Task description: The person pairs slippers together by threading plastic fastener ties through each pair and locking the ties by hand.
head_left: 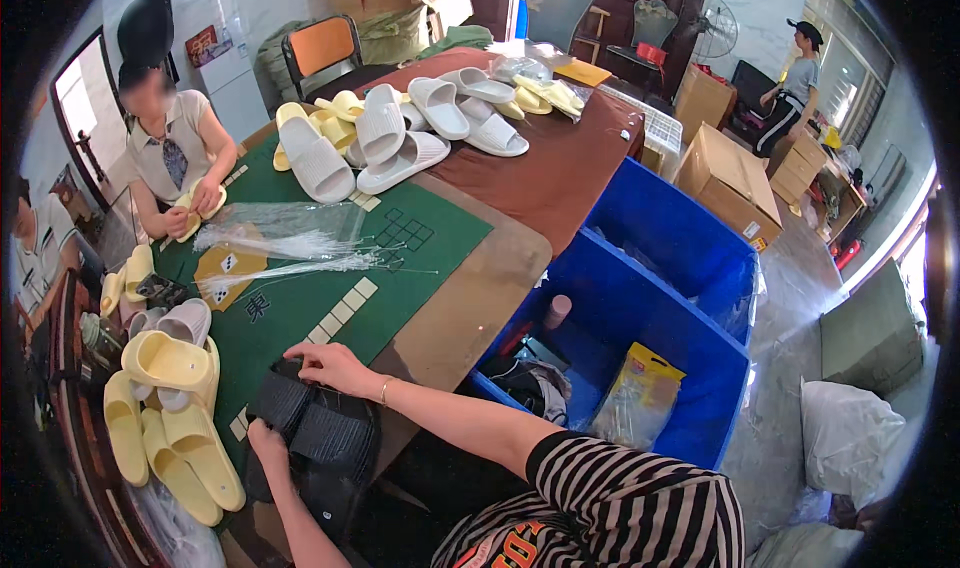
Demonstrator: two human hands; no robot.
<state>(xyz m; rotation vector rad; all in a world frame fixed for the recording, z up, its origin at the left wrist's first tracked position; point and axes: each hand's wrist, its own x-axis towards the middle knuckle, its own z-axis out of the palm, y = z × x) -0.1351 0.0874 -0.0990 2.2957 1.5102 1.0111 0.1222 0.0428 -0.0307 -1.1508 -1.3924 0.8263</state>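
Observation:
A pair of black ribbed slippers [335,438] lies at the near edge of the table, just in front of my body. My left hand [268,448] is closed on the near left side of the pair, its fingers partly hidden behind the black strap. At the far end, my right hand [335,368] bends over the slippers, thumb and fingers closed at their edge. Whether something small is between those fingertips, I cannot make out. Beyond them, a bundle of thin white plastic tag fasteners [310,266] is spread over the green table mat [440,223].
Yellow slippers [178,363] are piled at the left; grey slippers [385,123] and yellow ones lie across the table. Blue bins [640,298] stand against the right side, holding a yellow packet [640,393]. Across the table a person [180,138] handles a yellow slipper [195,208].

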